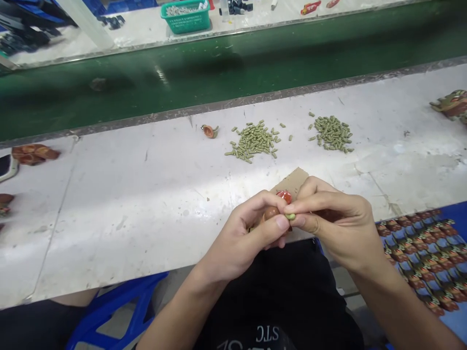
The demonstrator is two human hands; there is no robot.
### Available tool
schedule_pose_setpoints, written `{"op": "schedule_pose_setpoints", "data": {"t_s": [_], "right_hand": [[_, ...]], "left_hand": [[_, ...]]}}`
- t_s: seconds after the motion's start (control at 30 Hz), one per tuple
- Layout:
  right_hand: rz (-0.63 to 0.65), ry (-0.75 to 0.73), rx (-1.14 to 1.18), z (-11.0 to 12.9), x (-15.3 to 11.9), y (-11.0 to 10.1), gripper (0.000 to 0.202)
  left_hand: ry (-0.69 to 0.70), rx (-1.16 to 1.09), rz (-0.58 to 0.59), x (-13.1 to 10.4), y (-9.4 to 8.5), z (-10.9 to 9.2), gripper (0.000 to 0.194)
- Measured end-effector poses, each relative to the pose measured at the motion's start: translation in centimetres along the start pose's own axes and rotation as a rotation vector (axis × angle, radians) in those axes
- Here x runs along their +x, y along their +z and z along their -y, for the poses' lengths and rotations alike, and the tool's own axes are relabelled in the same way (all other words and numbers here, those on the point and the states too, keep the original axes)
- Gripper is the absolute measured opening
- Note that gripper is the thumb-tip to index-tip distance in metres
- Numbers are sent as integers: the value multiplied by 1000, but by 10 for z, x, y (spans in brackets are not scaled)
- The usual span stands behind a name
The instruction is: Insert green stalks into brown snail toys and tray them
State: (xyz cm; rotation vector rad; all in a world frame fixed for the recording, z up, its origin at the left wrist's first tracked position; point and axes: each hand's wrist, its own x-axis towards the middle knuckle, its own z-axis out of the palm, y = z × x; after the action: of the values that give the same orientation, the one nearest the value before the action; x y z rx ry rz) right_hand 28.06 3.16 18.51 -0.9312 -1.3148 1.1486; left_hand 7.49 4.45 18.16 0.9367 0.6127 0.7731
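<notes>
My left hand (251, 226) is closed around a small brown figure part (271, 213), most of it covered by the fingers. A shiny red piece (284, 196) shows just above the fingertips; whether it belongs to the same figure I cannot tell. Between the thumb and forefinger of my right hand (332, 218) is a small green peg-like piece (290, 217), pinched against the brown part. Under the hands, a piece of brown cardboard (297, 179) lies at the table's near edge. Two piles of similar green pieces, a left pile (255, 141) and a right pile (332, 132), lie beyond.
A hollow brown part (209, 131) lies left of the piles. Brown parts (34, 153) sit at the far left, others (454, 104) far right. Rows of painted pieces (423, 253) fill a blue tray at right. Past the green belt (204, 73) stands a green basket (187, 20).
</notes>
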Motion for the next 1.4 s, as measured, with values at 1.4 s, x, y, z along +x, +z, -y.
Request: {"op": "schedule_pose_setpoints", "data": {"t_s": [1.4], "right_hand": [[-2,-142,-700,-16,-14,-21,35]], "left_hand": [[-19,60,-460,-30,5,31,33]]}}
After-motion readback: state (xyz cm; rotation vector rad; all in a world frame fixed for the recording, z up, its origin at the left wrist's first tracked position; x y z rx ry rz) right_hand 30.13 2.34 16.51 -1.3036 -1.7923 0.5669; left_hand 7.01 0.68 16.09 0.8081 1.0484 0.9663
